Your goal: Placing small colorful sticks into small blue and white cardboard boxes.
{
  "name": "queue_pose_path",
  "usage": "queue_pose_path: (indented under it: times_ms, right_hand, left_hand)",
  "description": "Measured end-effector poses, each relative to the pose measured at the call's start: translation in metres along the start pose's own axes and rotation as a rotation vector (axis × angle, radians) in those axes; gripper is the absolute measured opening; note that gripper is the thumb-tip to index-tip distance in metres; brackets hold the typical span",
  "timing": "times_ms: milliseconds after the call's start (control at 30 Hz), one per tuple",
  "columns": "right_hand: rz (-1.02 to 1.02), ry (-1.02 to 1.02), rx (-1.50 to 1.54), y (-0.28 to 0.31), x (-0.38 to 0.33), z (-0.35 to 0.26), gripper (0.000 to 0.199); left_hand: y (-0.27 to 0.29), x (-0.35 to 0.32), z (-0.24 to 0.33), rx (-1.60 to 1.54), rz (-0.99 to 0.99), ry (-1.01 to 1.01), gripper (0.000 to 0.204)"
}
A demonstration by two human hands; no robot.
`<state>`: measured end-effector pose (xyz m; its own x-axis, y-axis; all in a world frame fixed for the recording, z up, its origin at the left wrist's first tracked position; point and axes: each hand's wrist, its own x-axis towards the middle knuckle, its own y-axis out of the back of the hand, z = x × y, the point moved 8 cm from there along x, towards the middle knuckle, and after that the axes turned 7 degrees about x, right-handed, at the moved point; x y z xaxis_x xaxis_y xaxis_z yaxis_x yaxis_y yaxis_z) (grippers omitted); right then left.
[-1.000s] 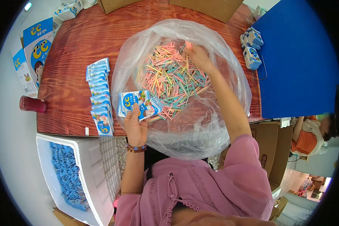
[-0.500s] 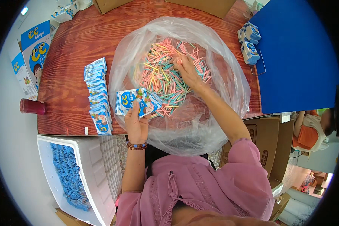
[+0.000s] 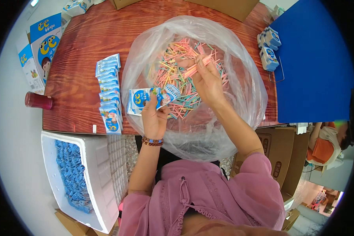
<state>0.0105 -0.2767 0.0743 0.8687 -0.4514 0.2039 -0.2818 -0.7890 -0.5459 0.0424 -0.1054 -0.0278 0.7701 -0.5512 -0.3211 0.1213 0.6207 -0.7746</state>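
Pink sticks (image 3: 191,71) — within right hand (image 3: 208,82)

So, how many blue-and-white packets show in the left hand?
2: one left packet and one right packet, both held by the left hand. More may hide behind them.

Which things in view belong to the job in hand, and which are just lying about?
Apparently part of the job:
thin pastel sticks, some held in the right hand
blue-and-white printed packets in the left hand
clear plastic bag around the loose sticks
overlapping row of similar packets, likely

Seemingly just lying about:
dark-red cylindrical container
flat blue panel
brown cardboard box at the far side
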Motion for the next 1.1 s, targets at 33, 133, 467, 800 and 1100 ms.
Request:
queue_pose_path:
  times_ms: [33,133,467,800,1100]
  right_hand:
    - [-0.029,0.009,0.116,-0.012,-0.006,0.001,0.017]
    - [-0.078,0.040,0.144,-0.028,-0.016,0.010,0.016]
    - [-0.143,0.162,0.101,-0.050,-0.030,0.003,0.014]
    - [-0.053,0.048,-0.115,-0.045,-0.044,0.023,0.022]
    - [-0.031,0.067,-0.626,-0.004,-0.002,-0.023,0.031]
  left_hand:
    - [-0.004,-0.002,0.001,0.000,0.024,0.011,0.020]
    - [-0.004,-0.002,0.000,0.006,0.004,0.005,0.022]
    - [-0.009,-0.005,0.003,-0.005,-0.014,0.006,0.023]
    - [-0.017,-0.004,0.003,-0.023,-0.037,-0.046,0.022]
    - [0.008,0.008,-0.004,-0.205,-0.118,-0.016,0.028]
